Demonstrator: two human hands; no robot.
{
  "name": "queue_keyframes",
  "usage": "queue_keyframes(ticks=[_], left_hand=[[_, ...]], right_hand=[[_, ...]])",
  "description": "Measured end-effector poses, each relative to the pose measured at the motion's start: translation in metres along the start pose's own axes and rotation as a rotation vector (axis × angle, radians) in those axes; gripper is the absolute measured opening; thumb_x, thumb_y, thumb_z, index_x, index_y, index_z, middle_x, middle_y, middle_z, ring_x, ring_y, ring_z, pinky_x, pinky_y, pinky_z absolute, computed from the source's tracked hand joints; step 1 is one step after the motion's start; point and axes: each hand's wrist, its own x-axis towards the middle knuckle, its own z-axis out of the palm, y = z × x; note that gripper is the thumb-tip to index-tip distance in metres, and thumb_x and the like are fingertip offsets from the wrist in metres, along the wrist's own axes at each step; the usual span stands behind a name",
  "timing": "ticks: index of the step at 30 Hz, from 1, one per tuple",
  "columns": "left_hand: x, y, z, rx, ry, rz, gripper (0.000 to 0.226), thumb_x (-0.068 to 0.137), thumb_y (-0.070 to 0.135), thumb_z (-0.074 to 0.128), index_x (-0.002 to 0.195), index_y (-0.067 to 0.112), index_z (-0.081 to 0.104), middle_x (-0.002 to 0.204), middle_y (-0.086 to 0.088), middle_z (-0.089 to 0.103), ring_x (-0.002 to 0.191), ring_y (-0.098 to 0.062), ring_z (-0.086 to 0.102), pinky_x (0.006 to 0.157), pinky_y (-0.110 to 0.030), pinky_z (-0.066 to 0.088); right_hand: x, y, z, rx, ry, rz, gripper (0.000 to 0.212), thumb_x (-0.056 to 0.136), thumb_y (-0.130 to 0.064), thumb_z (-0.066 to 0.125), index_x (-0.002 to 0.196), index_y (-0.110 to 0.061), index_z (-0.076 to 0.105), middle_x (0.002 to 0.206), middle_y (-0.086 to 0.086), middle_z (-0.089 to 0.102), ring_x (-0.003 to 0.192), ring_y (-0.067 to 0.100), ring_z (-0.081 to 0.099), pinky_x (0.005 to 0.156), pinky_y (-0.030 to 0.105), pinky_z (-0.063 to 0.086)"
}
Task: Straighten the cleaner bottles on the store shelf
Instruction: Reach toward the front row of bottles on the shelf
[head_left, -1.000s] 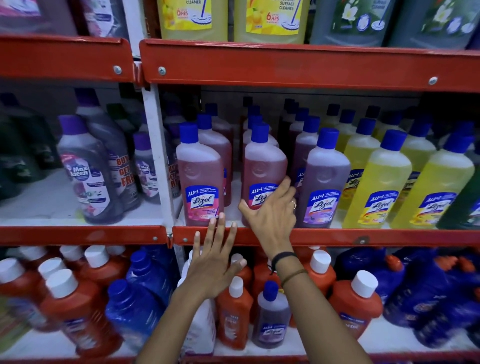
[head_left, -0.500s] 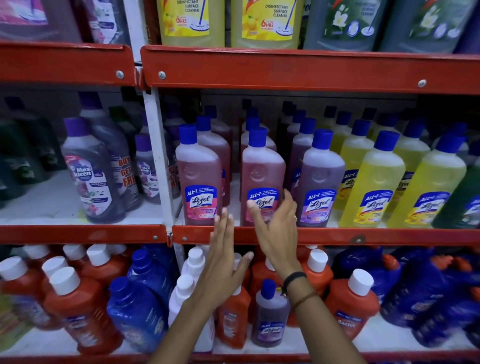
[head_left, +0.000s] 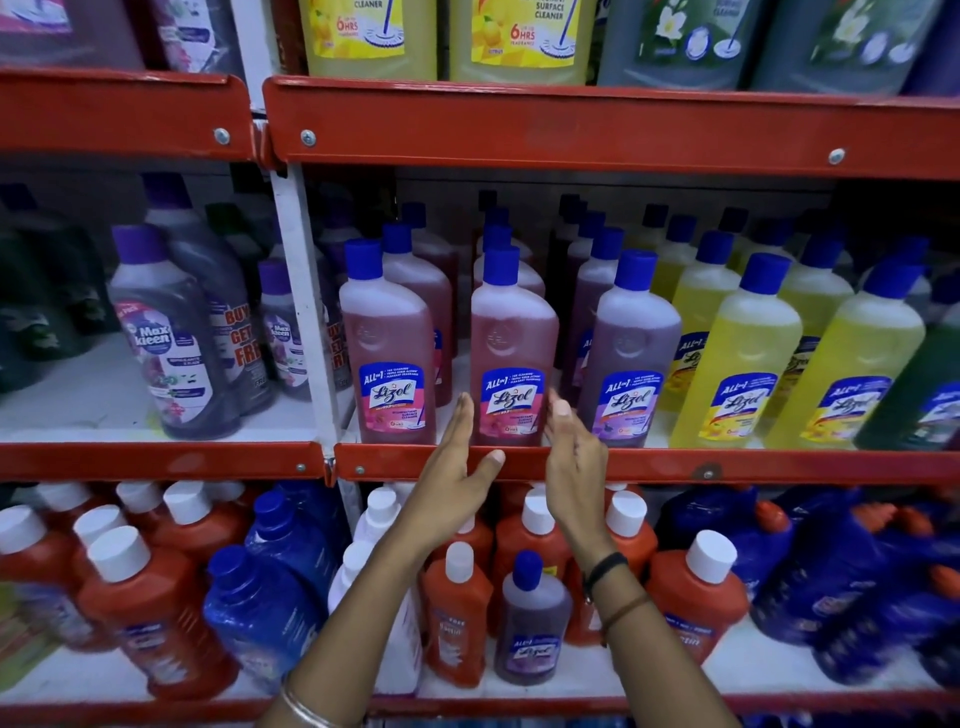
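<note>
Head view is taken from close to the shelving, and two bare forearms are seen rising from the lower edge. On the left wrist a thin metal bangle (head_left: 306, 709) is worn; on the right wrist a black band (head_left: 602, 566) and a brown band (head_left: 626, 610) are worn. Behind the arms, on the lowest shelf, orange bottles with white caps (head_left: 156, 608), blue bottles (head_left: 260, 618) and one small purple bottle (head_left: 530, 623) are stood.

Higher up, the left hand (head_left: 457, 467) and the right hand (head_left: 574, 452) are raised in front of the red shelf edge (head_left: 727, 465). Both hands are held flat and relaxed, with the fingers stretched and the palms turned toward each other; nothing is grasped. The fingertips are placed at the two lower sides of the middle pink bottle (head_left: 511, 353). Whether the bottle is really touched cannot be told.

This pink bottle is stood upright at the front of the middle shelf, with its label facing forward. Just beside it on the left a second pink bottle (head_left: 389, 348) is placed, and on the right a purple bottle (head_left: 631, 353). Further right, yellow bottles (head_left: 743, 358) are lined up. More bottles with blue caps are arranged in rows behind these.

In the left bay, past the white upright post (head_left: 306, 312), dark purple bottles (head_left: 166, 338) are kept. On the top shelf, large yellow containers (head_left: 369, 36) are partly seen.
</note>
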Motion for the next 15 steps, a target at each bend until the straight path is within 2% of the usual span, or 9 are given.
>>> queue_keyframes(ticks=[4,7,9,10,12,14,15], left_hand=[[-0.001,0.002,0.000,-0.009,-0.007,-0.016,0.076,0.095,0.031,0.051,0.149,0.031,-0.003,0.160,0.004,0.016,0.144,-0.013,0.020,0.116,-0.047,0.028],[-0.001,0.001,0.002,-0.013,0.008,-0.015,0.075,0.095,0.030,0.051,0.149,0.030,-0.001,0.159,0.003,0.019,0.144,-0.013,0.021,0.116,-0.046,0.029],[-0.002,0.001,0.007,-0.042,0.074,-0.010,0.070,0.095,0.026,0.052,0.149,0.027,0.008,0.158,0.003,0.023,0.143,-0.010,0.023,0.116,-0.040,0.029],[-0.005,0.004,0.012,-0.067,0.149,0.000,0.065,0.095,0.023,0.053,0.148,0.024,0.016,0.155,0.003,0.028,0.140,-0.008,0.026,0.115,-0.033,0.030],[-0.011,0.011,0.024,-0.115,0.353,0.042,0.049,0.095,0.019,0.052,0.141,0.024,0.035,0.147,0.003,0.041,0.134,-0.005,0.036,0.105,-0.017,0.034],[-0.016,0.018,0.037,-0.124,0.514,0.160,0.037,0.094,0.020,0.051,0.130,0.025,0.047,0.138,0.004,0.050,0.130,-0.005,0.043,0.105,-0.017,0.038],[-0.015,0.022,0.045,-0.116,0.516,0.210,0.036,0.092,0.022,0.050,0.128,0.022,0.050,0.135,0.004,0.052,0.129,-0.007,0.045,0.107,-0.022,0.038]], right_hand=[[-0.001,0.000,-0.001,0.009,-0.001,0.002,0.031,0.090,-0.042,0.037,0.107,-0.029,0.059,0.096,-0.011,0.068,0.090,-0.006,0.066,0.067,0.012,0.052],[-0.001,0.000,-0.004,-0.039,0.000,-0.017,0.027,0.097,-0.032,0.038,0.109,-0.023,0.059,0.093,-0.006,0.068,0.086,-0.009,0.065,0.065,0.008,0.050],[-0.002,0.001,-0.007,-0.084,-0.007,-0.019,0.024,0.099,-0.027,0.038,0.113,-0.025,0.058,0.094,-0.006,0.067,0.087,-0.014,0.062,0.065,0.006,0.048],[-0.004,0.001,-0.009,-0.099,0.004,-0.028,0.026,0.099,-0.028,0.038,0.116,-0.024,0.058,0.099,-0.006,0.067,0.091,-0.015,0.061,0.070,0.007,0.049],[-0.010,0.005,-0.021,-0.134,0.119,-0.112,0.034,0.099,-0.032,0.038,0.121,-0.018,0.059,0.115,-0.003,0.066,0.109,-0.006,0.057,0.088,0.016,0.048],[-0.013,0.010,-0.040,-0.148,0.274,-0.233,0.038,0.096,-0.031,0.036,0.122,-0.013,0.059,0.123,0.003,0.062,0.119,0.007,0.053,0.098,0.023,0.042],[-0.011,0.012,-0.050,-0.163,0.323,-0.270,0.041,0.096,-0.030,0.035,0.124,-0.011,0.057,0.126,0.005,0.060,0.122,0.009,0.050,0.101,0.021,0.038]])
